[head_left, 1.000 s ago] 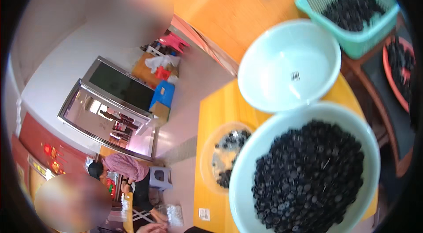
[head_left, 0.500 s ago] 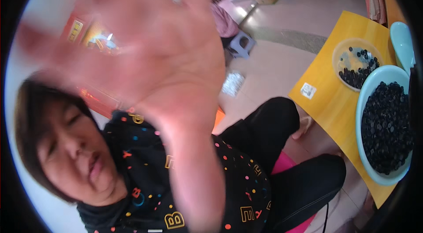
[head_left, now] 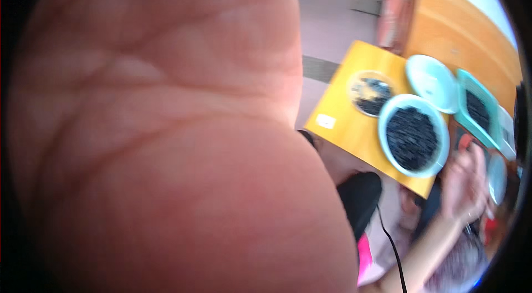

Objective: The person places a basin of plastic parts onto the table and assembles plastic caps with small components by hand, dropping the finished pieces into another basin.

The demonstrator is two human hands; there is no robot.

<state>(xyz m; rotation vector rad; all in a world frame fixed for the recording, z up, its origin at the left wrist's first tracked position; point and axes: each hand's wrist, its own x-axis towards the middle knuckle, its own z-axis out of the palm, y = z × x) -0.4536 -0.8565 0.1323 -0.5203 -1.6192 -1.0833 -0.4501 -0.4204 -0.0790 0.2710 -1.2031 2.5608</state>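
Yellow table (head_left: 341, 99), pale aqua basins (head_left: 432, 80), black pieces (head_left: 411, 138), green basket (head_left: 470, 80), orange panel (head_left: 454, 32).

You lose most of the left side to a palm (head_left: 183, 127), blurred and so close that its fingers are cut off; you cannot tell whose it is. It partly hides a black-clad knee (head_left: 363, 196). On the right, another hand (head_left: 464, 185) is smeared, so you cannot make out its fingers, and its forearm (head_left: 424, 251) runs out at the near edge. Black pieces (head_left: 412, 138) in the pale bowl (head_left: 383, 138) blur together, too small to tell singly. Your view cuts off the black cord's (head_left: 395, 246) near end.
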